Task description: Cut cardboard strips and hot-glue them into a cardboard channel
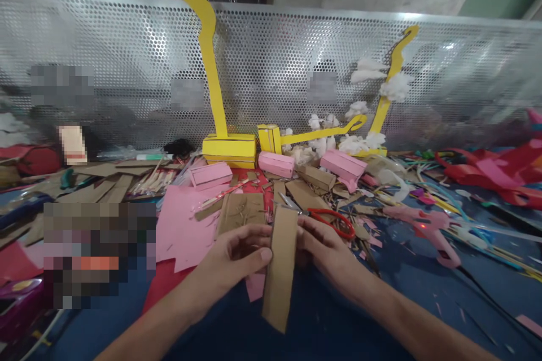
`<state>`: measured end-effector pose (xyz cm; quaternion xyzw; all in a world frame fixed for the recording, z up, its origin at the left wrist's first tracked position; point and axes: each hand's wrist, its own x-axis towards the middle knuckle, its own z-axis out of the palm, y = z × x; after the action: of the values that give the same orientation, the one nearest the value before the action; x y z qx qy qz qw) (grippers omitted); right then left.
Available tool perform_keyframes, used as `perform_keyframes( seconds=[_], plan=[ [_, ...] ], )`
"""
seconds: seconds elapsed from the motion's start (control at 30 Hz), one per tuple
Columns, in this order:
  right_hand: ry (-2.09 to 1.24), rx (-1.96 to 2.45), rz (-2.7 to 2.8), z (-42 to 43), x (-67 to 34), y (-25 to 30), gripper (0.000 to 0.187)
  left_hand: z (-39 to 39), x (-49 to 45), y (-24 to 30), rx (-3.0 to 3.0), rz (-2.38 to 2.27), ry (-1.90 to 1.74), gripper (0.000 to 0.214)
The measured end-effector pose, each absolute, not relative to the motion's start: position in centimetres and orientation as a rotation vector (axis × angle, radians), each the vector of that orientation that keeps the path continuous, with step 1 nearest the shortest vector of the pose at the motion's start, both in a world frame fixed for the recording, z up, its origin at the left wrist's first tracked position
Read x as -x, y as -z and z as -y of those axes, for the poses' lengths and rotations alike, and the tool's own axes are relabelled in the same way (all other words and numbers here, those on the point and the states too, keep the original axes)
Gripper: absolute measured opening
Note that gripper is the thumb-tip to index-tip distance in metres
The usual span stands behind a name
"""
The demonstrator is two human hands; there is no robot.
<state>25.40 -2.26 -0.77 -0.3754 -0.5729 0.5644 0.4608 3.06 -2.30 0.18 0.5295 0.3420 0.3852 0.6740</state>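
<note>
A long, narrow strip of brown cardboard (282, 265) stands nearly upright in front of me, its lower end tilted toward me. My left hand (241, 251) grips its left edge, thumb on the near face. At the opposite edge my right hand (324, 245) is closed on the strip, with some fingertips hidden behind it. Just beyond the hands lie red-handled scissors (334, 220) and a flat cardboard piece (248, 211) strewn with scraps. Pink paper (182, 225) spreads to the left of them.
A pink glue gun (427, 225) with a lit red light lies at right, its cord trailing. Pink boxes (275, 164) and a yellow box with a tall hooked strip (228, 149) stand at the back before a perforated metal panel (139, 67). Cardboard offcuts (110, 189) lie left.
</note>
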Motion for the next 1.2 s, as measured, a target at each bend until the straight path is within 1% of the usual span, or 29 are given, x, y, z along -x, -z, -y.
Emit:
perform_keyframes(
  seconds=[0.1, 0.17, 0.27, 0.43, 0.53, 0.7, 0.87, 1.03, 1.1, 1.2],
  plan=[
    [-1.309, 0.917, 1.474, 2.7, -25.6, 0.1, 0.047, 2.2, -3.0, -0.5, -1.166, -0.883, -0.881, 0.051],
    [-1.236, 0.91, 1.574, 3.2, -25.6, -0.4, 0.047, 2.2, -3.0, -0.8, -1.166, -0.918, -0.885, 0.053],
    [-1.113, 0.97, 1.703, 3.8, -25.4, -0.9, 0.044, 2.3, -3.2, -1.0, -1.235, -0.907, -0.882, 0.052],
    [-0.955, 1.061, 1.806, 4.1, -25.1, -1.2, 0.033, 2.0, -3.2, -0.7, -1.422, -0.851, -0.897, 0.039],
    [-0.871, 1.074, 1.887, 4.2, -25.2, -1.4, 0.025, 1.8, -3.0, -0.5, -1.445, -0.9, -1.0, 0.042],
    [-0.757, 1.065, 1.964, 4.5, -25.3, -1.8, 0.023, 1.7, -2.8, -0.8, -1.429, -0.895, -1.104, 0.043],
    [-0.76, 1.05, 1.983, 4.6, -25.2, -2.1, 0.023, 2.0, -2.7, -0.9, -1.434, -0.888, -1.136, 0.043],
    [-0.921, 1.002, 1.899, 4.8, -25.1, -2.1, 0.027, 2.4, -2.8, -1.5, -1.475, -0.892, -1.092, 0.023],
    [-1.025, 0.969, 1.834, 4.8, -25.0, -2.1, 0.032, 2.5, -2.9, -1.8, -1.465, -0.847, -1.045, 0.023],
    [-1.18, 0.918, 1.733, 4.6, -24.8, -2.0, 0.035, 2.5, -2.9, -1.8, -1.451, -0.797, -0.999, 0.029]
  ],
)
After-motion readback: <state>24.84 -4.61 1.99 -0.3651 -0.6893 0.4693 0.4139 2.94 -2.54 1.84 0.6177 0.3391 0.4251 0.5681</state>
